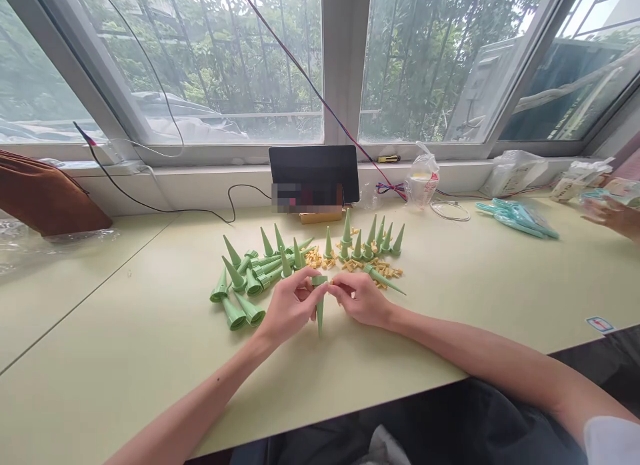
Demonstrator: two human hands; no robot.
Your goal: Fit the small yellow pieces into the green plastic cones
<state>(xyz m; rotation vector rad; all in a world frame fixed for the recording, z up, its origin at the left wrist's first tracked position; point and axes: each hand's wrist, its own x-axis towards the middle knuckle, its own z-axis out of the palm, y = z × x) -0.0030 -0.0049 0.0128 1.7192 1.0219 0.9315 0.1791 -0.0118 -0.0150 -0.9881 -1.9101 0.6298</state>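
Note:
My left hand [293, 298] grips a green plastic spike [320, 318], its wide collar up and its point down. At the collar's right side, my right hand [363, 298] pinches a small yellow piece [331, 283], mostly covered by the fingertips. Beyond my hands lies a heap of small yellow pieces [314, 257]. Several green spikes [347, 229] stand point up among and behind them. To the left, more green spikes [234, 313] lie on their sides or stand. One loose spike [385, 279] rests over yellow pieces just past my right hand.
A dark screen [314, 171] stands by the window on a small box [320, 215]. A cable [200, 215] runs leftward from it. On the right are a plastic bag [423, 178], teal bagged items [517, 218] and another person's hand [617, 215]. A brown bag [45, 191] sits left.

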